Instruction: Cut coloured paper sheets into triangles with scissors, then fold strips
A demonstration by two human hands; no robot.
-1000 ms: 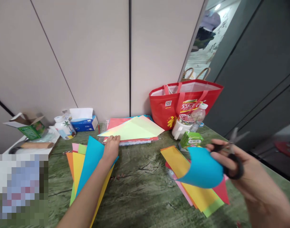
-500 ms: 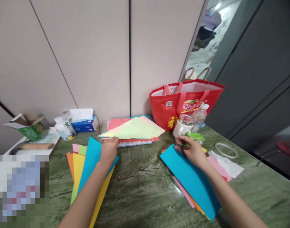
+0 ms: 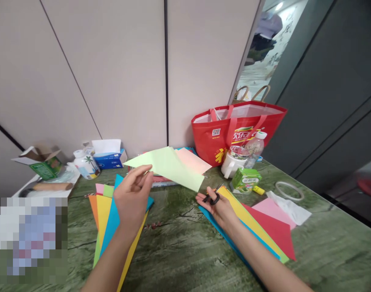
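Note:
My left hand [image 3: 133,198] pinches a pale green paper sheet [image 3: 167,166] by its near-left corner and holds it lifted above the green marble table [image 3: 179,243]. Under that hand lies a fan of coloured paper strips [image 3: 108,215] in orange, yellow, blue and pink. My right hand [image 3: 216,207] rests palm up on a second pile of coloured sheets [image 3: 258,223], with black-handled scissors [image 3: 214,196] hooked on its fingers. Behind the lifted sheet a stack of paper [image 3: 191,160] with a pink sheet on top stays on the table.
A red shopping bag [image 3: 237,129] stands against the wall, with a water bottle [image 3: 255,148], a white cup [image 3: 231,162] and a green carton [image 3: 244,180] before it. A tape ring [image 3: 288,190] and white tissue [image 3: 291,209] lie right. A tissue box [image 3: 108,156], jar [image 3: 85,164] and open carton [image 3: 41,160] sit left.
My left hand has picked the pale green sheet up off the back stack. My right hand laid the blue sheet on the right pile and moved left, turning palm up with the scissors.

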